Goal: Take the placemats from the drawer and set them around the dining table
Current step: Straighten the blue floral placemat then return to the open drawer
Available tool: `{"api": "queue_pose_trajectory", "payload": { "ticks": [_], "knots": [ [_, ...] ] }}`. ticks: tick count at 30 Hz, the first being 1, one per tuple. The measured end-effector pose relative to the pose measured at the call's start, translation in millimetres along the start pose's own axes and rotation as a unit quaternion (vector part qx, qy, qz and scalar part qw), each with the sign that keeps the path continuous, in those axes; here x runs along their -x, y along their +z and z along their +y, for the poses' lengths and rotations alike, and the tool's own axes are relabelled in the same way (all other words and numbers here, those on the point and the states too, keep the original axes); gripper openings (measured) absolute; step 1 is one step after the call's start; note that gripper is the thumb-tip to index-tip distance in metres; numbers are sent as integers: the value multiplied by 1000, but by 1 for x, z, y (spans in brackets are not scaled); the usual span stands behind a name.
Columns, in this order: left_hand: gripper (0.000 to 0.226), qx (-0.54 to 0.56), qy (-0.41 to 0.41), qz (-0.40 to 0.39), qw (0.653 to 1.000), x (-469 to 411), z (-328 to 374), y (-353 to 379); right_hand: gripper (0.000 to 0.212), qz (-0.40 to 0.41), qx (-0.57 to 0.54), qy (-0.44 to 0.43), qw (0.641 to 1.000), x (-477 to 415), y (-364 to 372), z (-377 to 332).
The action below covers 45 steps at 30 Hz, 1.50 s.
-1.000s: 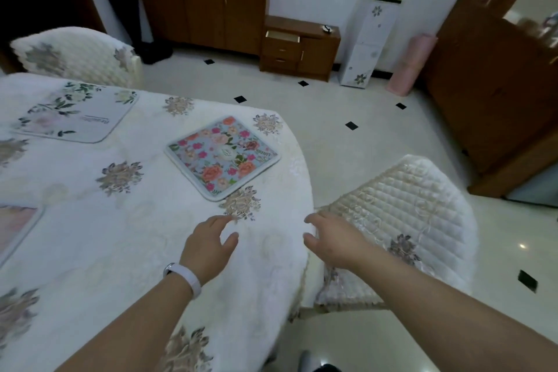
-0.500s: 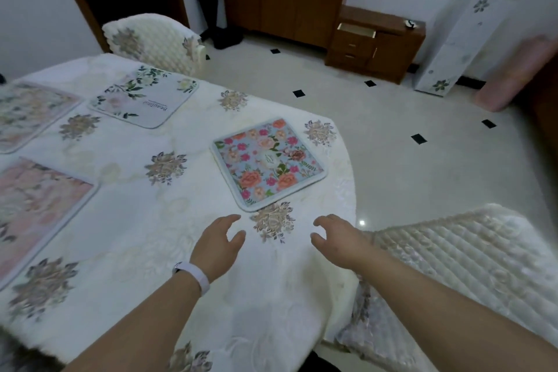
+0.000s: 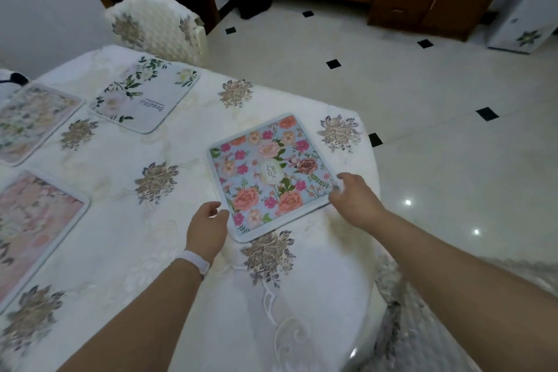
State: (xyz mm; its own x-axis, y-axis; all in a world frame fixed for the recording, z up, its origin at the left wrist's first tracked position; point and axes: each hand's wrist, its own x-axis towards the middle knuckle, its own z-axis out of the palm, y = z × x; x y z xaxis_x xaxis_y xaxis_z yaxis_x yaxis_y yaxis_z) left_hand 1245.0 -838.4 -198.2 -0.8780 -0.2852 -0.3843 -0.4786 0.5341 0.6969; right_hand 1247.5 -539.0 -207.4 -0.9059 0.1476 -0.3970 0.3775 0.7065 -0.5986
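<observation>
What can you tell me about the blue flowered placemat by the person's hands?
The blue placemat is a square with rounded corners and a pale border, printed with pink, orange and red flowers, green leaves and a central white medallion. It looks thin and lies flat, turned cornerwise, on the white tablecloth near the table's rounded edge. The right hand touches its right corner; the left hand is at the near left edge. Blur hides whether either grips it.

We can read one word, "Beautiful", on the white leafy placemat (image 3: 145, 100), well beyond the left fingers (image 3: 208, 208), to their left.
</observation>
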Motion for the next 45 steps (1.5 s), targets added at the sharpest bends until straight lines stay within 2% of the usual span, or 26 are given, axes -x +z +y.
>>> {"api": "queue_pose_trajectory", "payload": {
  "ticks": [7, 13, 16, 20, 22, 24, 26, 30, 36, 41, 45],
  "knots": [
    [51, 21, -92, -4, 995, -27, 9, 18, 66, -7, -97, -1, 995, -43, 3, -12],
    [55, 25, -130, 34, 991, -37, 7, 26, 67, 10, -125, 50, 991, -66, 4, -10],
    [52, 30, -149, 50, 987, -39, 3, 25, 55, 2, -133, 82, 988, -68, 4, -5],
    [51, 17, -164, 49, 985, -38, 1, 24, 26, 0, -146, 62, 987, -55, 15, -1],
    [44, 9, -161, 49, 986, -39, -1, 23, 25, 9, -150, 66, 986, -45, 22, 2],
    [20, 22, -159, 42, 986, -38, -4, 19, 23, 18, -153, 70, 986, -35, 27, 6],
    [8, 46, -157, 29, 986, -36, -8, 16, 20, 26, -161, 76, 984, -24, 30, 11],
    [4, 91, -138, -4, 986, -20, -16, 14, 18, 28, -162, 92, 982, 5, 37, 15],
    [10, 86, -106, -42, 990, 8, -36, 5, 18, 33, -208, 123, 970, 66, 53, 25],
    [11, 87, -83, -58, 991, 29, -54, -7, 14, 41, -190, 150, 969, 121, 71, 31],
    [13, 86, -49, -82, 992, 36, -65, -13, 29, 43, -164, 155, 973, 161, 83, 33]
  ]
}}
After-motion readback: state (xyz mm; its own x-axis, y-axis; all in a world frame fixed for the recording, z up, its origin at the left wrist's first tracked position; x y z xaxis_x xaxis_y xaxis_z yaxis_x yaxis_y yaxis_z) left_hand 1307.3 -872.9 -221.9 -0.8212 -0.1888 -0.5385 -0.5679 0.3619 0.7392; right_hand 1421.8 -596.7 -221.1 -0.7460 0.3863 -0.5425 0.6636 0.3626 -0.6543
